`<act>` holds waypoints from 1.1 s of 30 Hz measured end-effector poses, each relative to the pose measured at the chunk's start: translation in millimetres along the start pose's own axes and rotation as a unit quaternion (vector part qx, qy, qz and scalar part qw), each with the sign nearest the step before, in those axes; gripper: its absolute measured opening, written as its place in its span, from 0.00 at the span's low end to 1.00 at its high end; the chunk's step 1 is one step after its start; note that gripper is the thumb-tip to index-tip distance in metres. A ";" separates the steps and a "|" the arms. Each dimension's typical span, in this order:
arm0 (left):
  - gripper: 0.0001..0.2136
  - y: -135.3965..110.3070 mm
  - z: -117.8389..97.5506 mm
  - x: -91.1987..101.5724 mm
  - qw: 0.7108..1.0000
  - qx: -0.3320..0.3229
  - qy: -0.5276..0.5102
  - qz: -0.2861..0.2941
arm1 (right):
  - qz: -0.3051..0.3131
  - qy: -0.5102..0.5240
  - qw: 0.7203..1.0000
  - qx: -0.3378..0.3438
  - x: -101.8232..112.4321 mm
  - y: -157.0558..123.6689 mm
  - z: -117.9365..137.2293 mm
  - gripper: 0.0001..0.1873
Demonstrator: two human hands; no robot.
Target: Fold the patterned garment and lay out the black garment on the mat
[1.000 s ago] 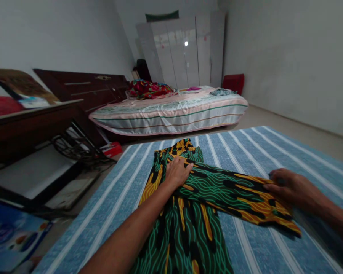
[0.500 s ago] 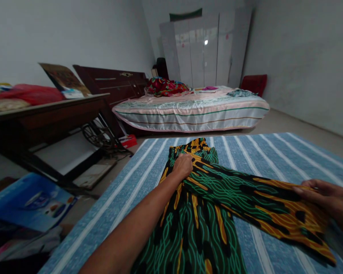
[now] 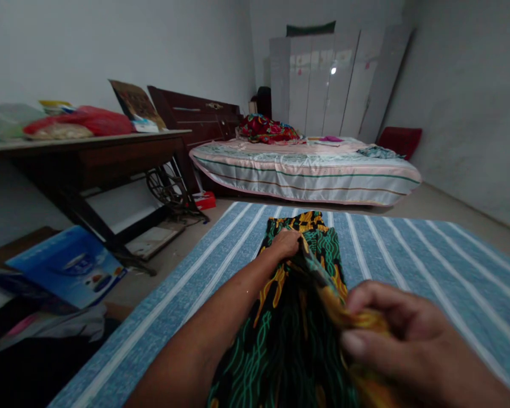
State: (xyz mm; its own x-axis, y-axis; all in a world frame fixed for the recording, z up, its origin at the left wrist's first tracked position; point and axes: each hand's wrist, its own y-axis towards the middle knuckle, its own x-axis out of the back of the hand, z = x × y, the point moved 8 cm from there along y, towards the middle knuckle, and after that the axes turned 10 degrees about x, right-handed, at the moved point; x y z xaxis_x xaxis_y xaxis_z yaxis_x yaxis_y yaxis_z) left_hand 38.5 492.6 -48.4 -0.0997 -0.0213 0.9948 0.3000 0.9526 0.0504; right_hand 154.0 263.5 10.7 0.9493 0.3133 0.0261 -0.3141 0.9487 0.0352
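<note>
Patterned trousers (image 3: 255, 345) in black, green and yellow lie lengthwise on a blue-and-white striped sheet, their gathered waist end away from me. My left hand (image 3: 287, 242) is closed on the cloth a little below the waist. In front of me on the right, my right hand (image 3: 402, 340) pinches the yellow part of one leg between thumb and fingers, lifted off the sheet and slightly blurred. Between my hands the fabric stretches in a slanting fold. The lower end of the held leg is partly hidden behind my right hand.
The striped sheet (image 3: 412, 249) spreads around the trousers. Beyond it stands a bed (image 3: 306, 181) with a bunched red floral quilt (image 3: 267, 129). On the left are a sewing-machine table (image 3: 110, 141) with bags on it and a blue box (image 3: 74, 266) below. A wardrobe (image 3: 318, 85) stands at the back.
My right hand has brought the trouser leg from far right in toward the middle and nearer to me, raising it. My left hand stays on the cloth. The view has turned slightly left.
</note>
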 end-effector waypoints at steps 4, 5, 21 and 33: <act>0.13 5.3 8.1 4.2 0.999 -0.016 -0.037 0.014 | 0.096 -0.035 0.994 -0.025 -107.6 14.2 -23.7 0.14; 0.14 6.4 10.5 5.3 0.999 -0.014 -0.046 0.015 | 0.119 -0.063 0.990 -0.033 -123.1 14.1 -32.1 0.12; 0.15 -1.6 6.8 8.6 0.998 0.042 -0.038 -0.032 | 0.144 -0.558 0.818 0.007 -44.7 43.6 -30.9 0.11; 0.12 14.2 -16.7 12.8 0.996 0.040 0.076 -0.001 | 0.080 -0.582 0.806 -0.077 25.6 70.9 -62.7 0.13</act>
State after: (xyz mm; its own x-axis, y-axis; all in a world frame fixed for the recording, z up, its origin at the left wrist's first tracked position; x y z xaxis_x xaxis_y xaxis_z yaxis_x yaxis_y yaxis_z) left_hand 57.3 500.8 -33.5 0.0461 -0.0630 0.9969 0.2238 0.9733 0.0512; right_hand 156.9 341.5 -48.7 0.2136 0.2663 0.9399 -0.3401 0.9222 -0.1840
